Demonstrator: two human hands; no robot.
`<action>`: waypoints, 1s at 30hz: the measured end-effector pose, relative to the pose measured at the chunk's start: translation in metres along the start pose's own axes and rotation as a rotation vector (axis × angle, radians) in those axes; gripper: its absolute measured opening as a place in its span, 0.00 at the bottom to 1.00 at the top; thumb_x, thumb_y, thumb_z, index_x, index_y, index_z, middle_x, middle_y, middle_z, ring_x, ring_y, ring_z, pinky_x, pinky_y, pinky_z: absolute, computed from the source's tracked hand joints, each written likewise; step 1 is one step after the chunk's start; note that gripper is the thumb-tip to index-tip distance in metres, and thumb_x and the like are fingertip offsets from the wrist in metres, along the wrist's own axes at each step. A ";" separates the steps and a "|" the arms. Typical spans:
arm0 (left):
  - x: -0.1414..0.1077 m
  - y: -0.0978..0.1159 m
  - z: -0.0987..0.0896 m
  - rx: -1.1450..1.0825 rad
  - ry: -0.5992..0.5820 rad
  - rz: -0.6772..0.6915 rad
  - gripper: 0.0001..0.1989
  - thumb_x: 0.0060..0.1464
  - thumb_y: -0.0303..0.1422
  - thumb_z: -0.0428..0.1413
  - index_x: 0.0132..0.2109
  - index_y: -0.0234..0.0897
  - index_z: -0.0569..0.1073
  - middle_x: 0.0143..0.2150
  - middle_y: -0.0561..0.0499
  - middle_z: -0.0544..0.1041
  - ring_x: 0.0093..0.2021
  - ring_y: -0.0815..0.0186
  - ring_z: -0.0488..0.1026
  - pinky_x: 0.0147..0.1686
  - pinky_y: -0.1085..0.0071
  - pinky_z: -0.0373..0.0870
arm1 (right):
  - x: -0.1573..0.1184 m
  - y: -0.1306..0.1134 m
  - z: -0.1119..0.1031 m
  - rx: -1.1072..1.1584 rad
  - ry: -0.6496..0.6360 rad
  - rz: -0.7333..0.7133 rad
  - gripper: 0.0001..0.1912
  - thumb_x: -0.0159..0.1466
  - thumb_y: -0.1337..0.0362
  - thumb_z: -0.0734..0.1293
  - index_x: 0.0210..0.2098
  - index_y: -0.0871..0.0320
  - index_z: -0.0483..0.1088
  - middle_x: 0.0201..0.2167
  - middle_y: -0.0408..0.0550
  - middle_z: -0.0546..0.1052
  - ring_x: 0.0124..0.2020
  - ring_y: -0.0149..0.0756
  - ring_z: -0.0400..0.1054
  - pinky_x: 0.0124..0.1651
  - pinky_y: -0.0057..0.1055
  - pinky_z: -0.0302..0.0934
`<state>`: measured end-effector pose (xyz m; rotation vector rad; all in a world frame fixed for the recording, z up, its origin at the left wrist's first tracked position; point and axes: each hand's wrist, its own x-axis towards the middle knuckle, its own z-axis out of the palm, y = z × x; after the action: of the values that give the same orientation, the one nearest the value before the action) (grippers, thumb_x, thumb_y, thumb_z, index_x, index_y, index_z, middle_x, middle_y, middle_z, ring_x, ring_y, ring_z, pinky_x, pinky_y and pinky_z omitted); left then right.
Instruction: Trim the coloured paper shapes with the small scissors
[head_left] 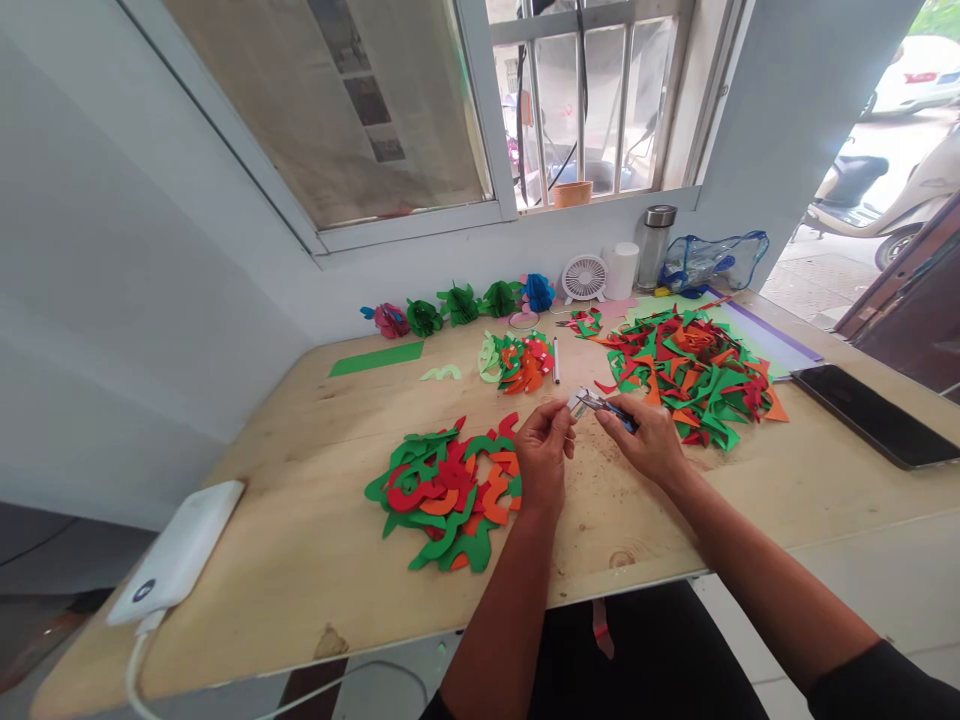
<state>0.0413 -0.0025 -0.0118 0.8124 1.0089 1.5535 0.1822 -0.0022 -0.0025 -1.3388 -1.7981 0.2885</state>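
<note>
Pinching a small whitish piece (576,405) in the left hand (543,437); clasping a blue-handled tool (622,415) in the right hand (652,436). Held above the wooden table (285,560).

Near the centre of the frame, the tool (594,400) is silver and blue, the small piece (573,403) whitish. The table (300,480) is pale tan with brown wood grain. Lower left of centre, curved cutouts (456,472) mix green, red and orange; the scrap heap (697,370) at right repeats those colours. Along upper centre, paper ornaments (460,304) run pink, green and blue. The phone (877,415) at far right is black.
</note>
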 end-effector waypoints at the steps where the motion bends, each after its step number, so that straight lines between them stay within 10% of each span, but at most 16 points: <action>1: 0.000 0.000 0.000 -0.001 -0.005 -0.007 0.17 0.42 0.41 0.63 0.37 0.32 0.76 0.26 0.52 0.72 0.21 0.77 0.64 0.17 0.81 0.59 | 0.000 0.000 0.000 -0.003 -0.002 -0.004 0.18 0.63 0.51 0.60 0.31 0.58 0.73 0.19 0.42 0.68 0.21 0.30 0.59 0.27 0.26 0.52; 30: 0.000 -0.005 0.000 0.033 -0.059 0.024 0.17 0.44 0.41 0.62 0.38 0.33 0.76 0.26 0.53 0.71 0.20 0.78 0.62 0.16 0.81 0.58 | -0.002 0.002 0.002 -0.015 0.006 -0.035 0.18 0.64 0.52 0.60 0.32 0.57 0.74 0.24 0.45 0.74 0.24 0.32 0.64 0.29 0.27 0.54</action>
<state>0.0432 -0.0023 -0.0162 0.8909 0.9869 1.5280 0.1825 -0.0023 -0.0056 -1.3159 -1.8200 0.2520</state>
